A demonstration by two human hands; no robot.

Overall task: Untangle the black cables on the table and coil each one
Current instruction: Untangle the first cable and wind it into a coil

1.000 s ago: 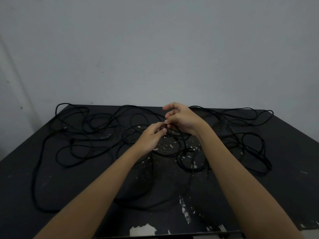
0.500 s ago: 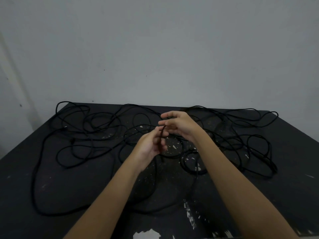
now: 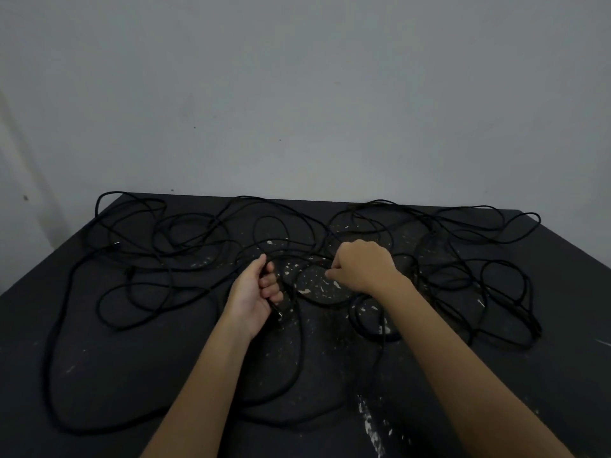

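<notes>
A plain grey wall (image 3: 297, 94) fills the upper half of the view, and below it a matte black table (image 3: 562, 325) stretches from edge to edge. Its top is scuffed, with pale chips of missing paint scattered at the centre and in a streak toward six o'clock.

A sprawl of thin black cables (image 3: 185, 249) lies on the tabletop, looped and crossed over one another from nine o'clock round the far edge to three o'clock. One long slack loop trails down toward seven o'clock, and a tighter knot of loops sits at four o'clock. None is coiled. The strands overlap too thickly to tell how many separate cables there are.

Two bare forearms reach in from six o'clock and meet at the centre of the tangle. The right hand (image 3: 362, 267), at one o'clock from the table's middle, is turned knuckles up with its fingers curled under, and its fingertips pinch a strand. The left hand (image 3: 254, 292), at eleven o'clock and just beside it, shows its palm side, with the thumb raised and the fingers wrapped round a cable. A short stretch of cable arcs between the two hands. One small metal-tipped plug (image 3: 278, 313) pokes out just below the left hand's curled fingers.
</notes>
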